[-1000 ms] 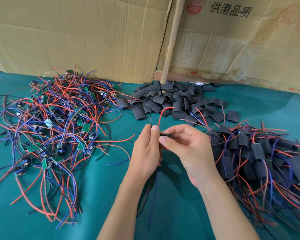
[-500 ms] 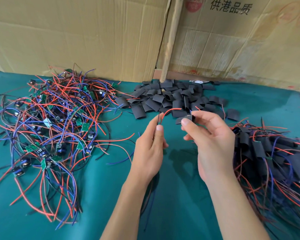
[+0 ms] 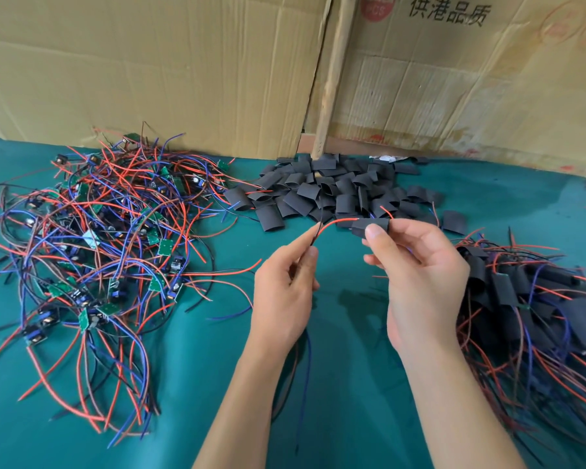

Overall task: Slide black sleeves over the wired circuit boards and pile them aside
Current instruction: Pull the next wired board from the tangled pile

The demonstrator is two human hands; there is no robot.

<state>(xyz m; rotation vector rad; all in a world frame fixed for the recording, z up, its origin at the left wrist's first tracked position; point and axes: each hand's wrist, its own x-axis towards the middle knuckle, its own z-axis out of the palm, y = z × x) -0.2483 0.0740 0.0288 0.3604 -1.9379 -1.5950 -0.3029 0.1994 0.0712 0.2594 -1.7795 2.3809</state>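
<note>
Black sleeve (image 3: 369, 227) in right grip (image 3: 416, 265)

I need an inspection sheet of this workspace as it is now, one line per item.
Surface: green cloth, partly bare.
Job's things: bare boards pile at left; loose sleeves pile at back; sleeved pile at right.
Clutter: nothing seen.
Grips: left hand pinches red wire; right hand pinches black sleeve.
Cables: blue wire hangs below the left hand.
Surroundings: cardboard boxes behind.
</note>
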